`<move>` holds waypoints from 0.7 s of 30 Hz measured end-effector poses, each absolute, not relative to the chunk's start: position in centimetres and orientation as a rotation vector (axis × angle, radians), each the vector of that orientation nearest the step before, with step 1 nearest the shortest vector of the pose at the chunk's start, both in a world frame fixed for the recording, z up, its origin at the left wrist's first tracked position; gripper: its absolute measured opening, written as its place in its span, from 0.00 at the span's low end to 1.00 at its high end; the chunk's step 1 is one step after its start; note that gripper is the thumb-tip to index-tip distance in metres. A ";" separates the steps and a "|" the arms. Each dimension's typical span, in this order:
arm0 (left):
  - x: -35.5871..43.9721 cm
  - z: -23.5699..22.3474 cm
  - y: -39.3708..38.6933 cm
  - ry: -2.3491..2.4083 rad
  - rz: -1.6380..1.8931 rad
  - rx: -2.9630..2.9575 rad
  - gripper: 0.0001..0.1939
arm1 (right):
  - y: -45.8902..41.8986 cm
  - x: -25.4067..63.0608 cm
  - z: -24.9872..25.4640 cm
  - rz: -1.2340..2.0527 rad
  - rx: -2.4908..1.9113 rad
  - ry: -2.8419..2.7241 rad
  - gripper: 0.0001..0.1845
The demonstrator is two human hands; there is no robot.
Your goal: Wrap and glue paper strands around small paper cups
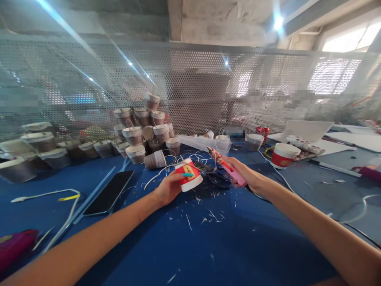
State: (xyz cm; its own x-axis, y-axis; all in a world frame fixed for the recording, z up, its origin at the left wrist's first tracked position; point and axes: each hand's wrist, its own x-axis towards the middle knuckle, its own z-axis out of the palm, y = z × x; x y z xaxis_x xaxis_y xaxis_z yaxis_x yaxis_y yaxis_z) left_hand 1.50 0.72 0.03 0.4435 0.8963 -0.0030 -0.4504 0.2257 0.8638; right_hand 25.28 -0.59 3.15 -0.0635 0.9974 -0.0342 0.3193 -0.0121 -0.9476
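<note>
A red and white paper cup (195, 179) is tilted in my left hand (169, 190), its wide rim facing down toward me. My left thumb, with a teal nail, presses on the cup's side; the other fingers are mostly hidden behind it. Wrapped around a pink hot glue gun (236, 174), my right hand (245, 172) is just right of the cup. The gun's nozzle points up and left, apart from the cup. Beneath and behind both hands lie dark-handled scissors (218, 178) and loose white cord (157, 174).
Several small brown-and-white buckets (133, 136) are stacked at the back left. A phone (108, 193) lies left of my hand. At right stand red paper cups (285, 155) and soda cans (262, 132). White scraps litter the blue tabletop (226, 246). A perforated metal panel (196, 87) closes the back.
</note>
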 end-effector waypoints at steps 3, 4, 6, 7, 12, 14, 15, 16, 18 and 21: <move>1.4 -0.1 0.9 0.594 1.020 0.902 0.22 | -0.9 24.1 2.4 1.145 -1.471 -1.388 0.19; 1.4 -0.1 0.9 0.595 1.021 0.914 0.23 | -0.9 23.9 2.1 1.023 -1.506 -1.397 0.18; 1.4 -0.2 1.0 0.596 1.020 0.936 0.23 | -0.7 23.7 1.4 0.679 -1.550 -1.454 0.17; 1.4 -0.2 1.0 0.600 1.017 0.941 0.22 | -0.6 23.6 1.1 0.506 -1.537 -1.490 0.17; 1.4 -0.5 1.1 0.612 0.975 0.989 0.19 | -0.2 23.6 0.0 0.069 -1.338 -1.639 0.17; 1.4 -0.5 1.0 0.600 0.976 1.008 0.20 | -0.2 23.5 -0.2 0.008 -1.271 -1.680 0.17; 1.4 -0.4 1.0 0.595 0.978 1.011 0.21 | -0.3 23.4 -0.3 -0.015 -1.242 -1.701 0.16; 1.5 -0.4 0.9 0.593 0.980 1.012 0.22 | -0.4 23.3 -0.3 -0.035 -1.219 -1.722 0.16; 1.5 -0.4 0.9 0.592 0.972 1.023 0.23 | -0.6 23.2 -0.3 -0.060 -1.191 -1.750 0.15; 1.5 -0.4 0.9 0.587 0.962 1.042 0.23 | -0.8 23.0 -0.3 -0.071 -1.194 -1.758 0.15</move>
